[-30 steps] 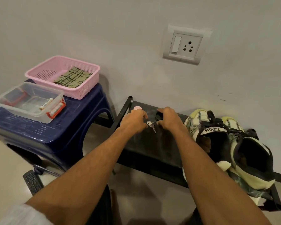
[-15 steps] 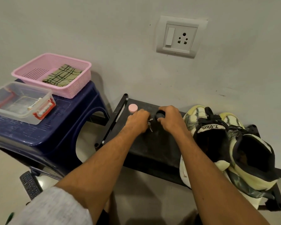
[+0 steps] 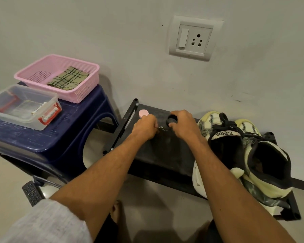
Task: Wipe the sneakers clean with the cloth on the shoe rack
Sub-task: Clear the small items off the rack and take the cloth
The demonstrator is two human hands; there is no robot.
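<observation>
So a second ago the keys (image 3: 161,128) were dangling in plain sight between your hands, and now only a little metal glint pokes out from under your left hand (image 3: 145,128). Its fingers are curled tight and it looks like they're pinching the keys down on the rack (image 3: 165,155), though most of the bunch is hidden, so I'm half guessing. Your right hand (image 3: 182,123) has slid back a bit, and its thumb and fingers are now wrapped round the black disc (image 3: 172,119). The pink disc (image 3: 143,113), mostly covered before, sits out in the open just behind your left knuckles.

What that means for the job: honestly not much yet. You're tidying the small stuff off the left half of the rack, which is probably prep, but no wiping has started. The cloth (image 3: 68,79) hasn't budged. It's lying folded in the pink basket (image 3: 60,62) on the blue stool (image 3: 60,137), well apart from both hands. The sneakers (image 3: 235,146) are piled together at the right end of the rack, just beside your right forearm, and nobody's touched them. Both hands are full of bits, so you'll have to dump those somewhere before you can go for the cloth
</observation>
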